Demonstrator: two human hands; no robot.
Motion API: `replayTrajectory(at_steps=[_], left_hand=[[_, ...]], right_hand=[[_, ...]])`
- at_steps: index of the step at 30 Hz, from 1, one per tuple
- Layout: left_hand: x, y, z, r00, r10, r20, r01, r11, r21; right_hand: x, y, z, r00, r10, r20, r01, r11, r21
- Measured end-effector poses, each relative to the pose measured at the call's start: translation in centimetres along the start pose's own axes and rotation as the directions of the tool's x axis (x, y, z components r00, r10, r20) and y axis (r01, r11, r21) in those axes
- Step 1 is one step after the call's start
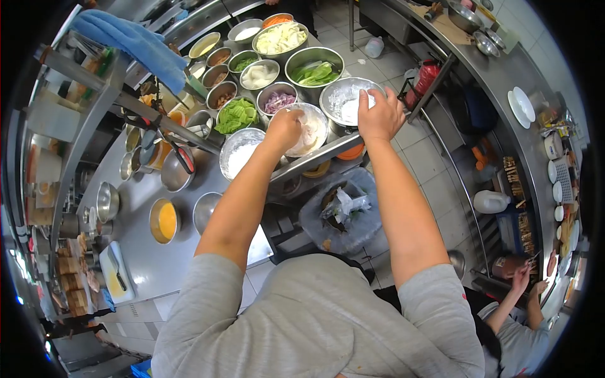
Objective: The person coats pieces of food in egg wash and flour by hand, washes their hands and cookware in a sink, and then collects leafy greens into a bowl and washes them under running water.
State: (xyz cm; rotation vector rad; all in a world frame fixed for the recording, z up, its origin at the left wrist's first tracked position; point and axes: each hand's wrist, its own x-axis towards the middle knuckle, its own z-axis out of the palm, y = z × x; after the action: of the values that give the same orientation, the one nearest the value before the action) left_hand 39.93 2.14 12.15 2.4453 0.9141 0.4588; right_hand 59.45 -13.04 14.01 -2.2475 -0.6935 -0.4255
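Steel table (142, 268): room at 8 o'clock, between yellow-filled bowl (167, 222) and board (108, 268)
Rail (133, 107): crosses 10 o'clock
Bowls (332, 95): crowd 12 o'clock

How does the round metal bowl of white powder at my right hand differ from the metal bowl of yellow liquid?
The powder bowl has a white-dusted inner wall; the liquid bowl shows bare metal above its liquid. Your right hand touches the powder bowl; none touches the liquid bowl. Both are open.
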Motion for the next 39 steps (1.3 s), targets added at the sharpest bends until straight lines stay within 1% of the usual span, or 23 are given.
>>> replayTrajectory(at_steps=[2,3,5,8,9,10,12,16,18,19,20,21,23,24,26,30,32,33,34,35,36,37,39], left_hand=[[0.7,-0.7,0.3,0.992,0.006,0.123,-0.024,0.989,0.145],[0.7,-0.9,0.9,0.992,0.008,0.125,-0.026,0.989,0.144],[0.7,-0.6,2.0,0.996,-0.022,0.088,-0.014,0.921,0.388],[0.5,0.2,2.0,0.975,0.010,0.222,-0.096,0.920,0.380],[0.7,0.6,1.0,0.973,-0.038,0.228,-0.006,0.982,0.191],[0.5,0.8,0.5,0.971,-0.020,0.237,-0.024,0.983,0.181],[0.1,1.5,-0.2,0.996,-0.060,0.070,0.062,0.998,-0.026],[-1.2,4.3,-2.6,0.991,-0.035,-0.130,0.037,0.999,0.013],[-1.6,3.2,-1.6,0.951,0.060,-0.305,-0.049,0.998,0.042],[-1.6,2.6,-1.3,0.992,-0.034,-0.121,0.045,0.995,0.090],[-2.0,2.7,-1.7,0.999,-0.029,-0.042,0.034,0.992,0.123],[-2.3,3.4,-2.0,0.996,-0.053,-0.074,0.058,0.996,0.074],[-2.2,2.4,-1.4,0.942,0.030,-0.334,-0.033,0.999,-0.005],[-2.3,3.0,-1.6,0.937,0.002,-0.350,-0.028,0.997,-0.070],[-2.6,4.2,-2.7,0.994,-0.105,-0.036,0.105,0.994,0.022],[-3.8,3.1,-4.3,0.975,-0.184,-0.122,0.180,0.983,-0.042],[-5.0,2.0,-6.3,0.975,-0.153,-0.161,0.099,0.949,-0.298],[-5.9,1.9,-7.7,0.970,-0.172,-0.170,0.107,0.936,-0.335],[-7.4,3.2,-10.6,0.968,-0.233,-0.096,0.180,0.905,-0.386],[-8.5,2.4,-12.6,0.970,-0.211,-0.117,0.163,0.931,-0.328],[-10.1,2.2,-14.9,0.977,-0.168,-0.132,0.112,0.929,-0.353],[-11.8,1.2,-17.4,0.974,-0.214,-0.073,0.174,0.916,-0.362],[-16.3,0.0,-22.4,0.953,-0.236,-0.190,0.154,0.916,-0.370]], right_hand=[[0.0,0.0,0.0,1.000,-0.001,-0.002,0.001,1.000,0.004],[0.0,0.0,0.0,1.000,-0.005,-0.006,0.005,1.000,0.010],[0.0,-0.2,-0.1,1.000,0.000,-0.005,0.000,1.000,0.012],[0.0,-0.2,-0.3,1.000,0.000,-0.005,0.000,1.000,0.010],[0.1,-0.2,-0.4,1.000,0.000,-0.003,0.000,1.000,0.017],[0.2,-0.1,-0.4,1.000,0.008,-0.016,-0.008,1.000,0.002],[0.2,-0.1,-0.4,1.000,-0.007,-0.013,0.007,1.000,0.026],[0.2,0.0,-0.4,1.000,-0.004,-0.028,0.006,0.999,0.052],[-0.1,-0.1,-0.2,1.000,0.016,-0.017,-0.016,0.999,0.033],[-0.1,-0.1,-0.1,1.000,0.013,-0.024,-0.012,0.999,0.032],[0.1,0.1,-0.1,0.999,0.011,-0.040,-0.010,1.000,0.025],[0.1,0.2,0.2,0.998,0.001,-0.070,0.001,0.999,0.040],[0.0,0.1,-0.1,0.996,0.018,-0.087,-0.013,0.999,0.049],[0.1,0.1,-0.8,0.999,0.028,-0.045,-0.023,0.994,0.111],[0.1,0.2,-1.0,0.999,0.022,-0.037,-0.017,0.990,0.138],[-0.1,-0.1,-0.6,0.999,0.024,-0.037,-0.019,0.991,0.134],[-0.1,0.1,0.4,0.997,0.050,-0.050,-0.051,0.999,-0.014],[0.5,0.9,0.4,0.997,0.014,0.072,-0.006,0.994,-0.105],[0.5,1.1,-0.1,0.997,-0.023,0.070,0.025,0.999,-0.026],[0.4,2.9,1.6,0.983,-0.178,-0.033,0.181,0.981,0.076],[0.5,5.1,3.0,0.871,-0.451,-0.194,0.427,0.891,-0.155],[-1.3,2.9,-0.5,0.796,-0.509,-0.328,0.502,0.858,-0.113],[-6.9,2.2,-4.9,0.914,-0.348,-0.211,0.366,0.929,0.056]])
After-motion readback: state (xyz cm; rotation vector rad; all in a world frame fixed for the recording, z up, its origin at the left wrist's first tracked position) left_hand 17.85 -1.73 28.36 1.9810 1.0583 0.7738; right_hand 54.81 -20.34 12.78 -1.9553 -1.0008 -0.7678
